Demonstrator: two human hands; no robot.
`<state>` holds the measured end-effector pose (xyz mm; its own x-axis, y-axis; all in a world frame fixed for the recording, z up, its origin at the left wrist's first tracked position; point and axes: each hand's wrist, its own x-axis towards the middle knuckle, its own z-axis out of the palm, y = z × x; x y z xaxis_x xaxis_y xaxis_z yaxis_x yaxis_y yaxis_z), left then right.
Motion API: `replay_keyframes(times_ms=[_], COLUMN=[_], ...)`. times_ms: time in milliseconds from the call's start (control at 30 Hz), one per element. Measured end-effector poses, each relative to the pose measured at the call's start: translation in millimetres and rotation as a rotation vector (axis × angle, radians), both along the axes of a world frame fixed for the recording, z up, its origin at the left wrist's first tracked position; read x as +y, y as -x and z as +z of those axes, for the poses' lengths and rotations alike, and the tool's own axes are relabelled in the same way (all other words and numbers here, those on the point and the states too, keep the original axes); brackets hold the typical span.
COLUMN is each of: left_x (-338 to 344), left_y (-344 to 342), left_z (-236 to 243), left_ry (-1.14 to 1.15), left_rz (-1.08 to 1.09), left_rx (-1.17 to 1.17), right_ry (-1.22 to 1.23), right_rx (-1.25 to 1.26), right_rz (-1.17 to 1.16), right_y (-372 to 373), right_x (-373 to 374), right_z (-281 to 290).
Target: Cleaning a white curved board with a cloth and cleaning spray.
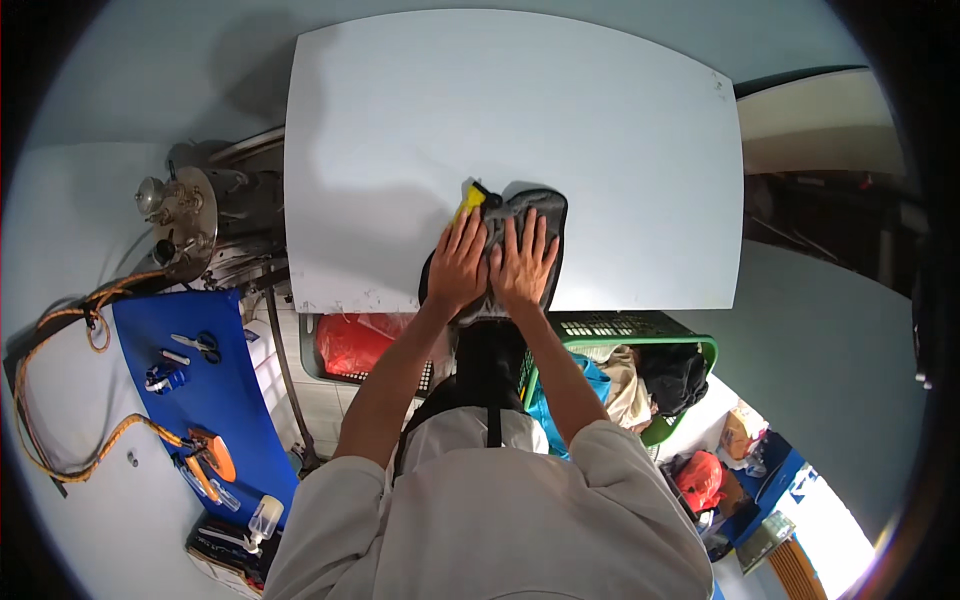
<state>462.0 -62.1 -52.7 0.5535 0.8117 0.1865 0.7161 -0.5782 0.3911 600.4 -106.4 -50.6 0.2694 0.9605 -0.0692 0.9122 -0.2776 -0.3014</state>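
Note:
Both of my hands lie flat, side by side, on a dark grey fabric piece with black edging [548, 203] near the front edge of the white board [520, 100]. The fabric looks soft and slightly rumpled, and its exact kind cannot be made out. My left hand [460, 265] presses on its left part with fingers stretched forward. On the right part rests my right hand [523, 264], its fingers a little apart. A small yellow piece with a black end [473, 199] shows just beyond my left fingertips. Under my palms the fabric is hidden.
Left of the board stands a metal machine [190, 220] with an orange hose [100, 465]. A blue ironing-style surface [190, 330] holds scissors [205, 346] and small tools. Below the board are a green basket of clothes [712, 355] and a crate with red plastic [350, 345].

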Motion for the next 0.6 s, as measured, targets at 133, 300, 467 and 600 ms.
replay_keyframes(times_ms=[133, 300, 467, 600], left_x=[60.4, 146.8, 239.1, 316.6], left_y=[-28.8, -57.5, -85.2, -107.6], left_z=[-5.7, -5.5, -7.9, -13.3], left_ry=[-0.016, 0.018, -0.005, -0.029], left_rz=[0.106, 0.217, 0.240, 0.245], left_rx=[0.025, 0.045, 0.027, 0.027], right_ry=[-0.125, -0.163, -0.217, -0.302], right_rx=[-0.013, -0.039, -0.022, -0.035], right_rz=[0.014, 0.045, 0.032, 0.030], right_y=[-22.9, -50.7, -76.9, -99.1], right_x=[70.0, 163.5, 258.8, 334.5], right_z=[2.7, -5.6, -8.9, -15.1])
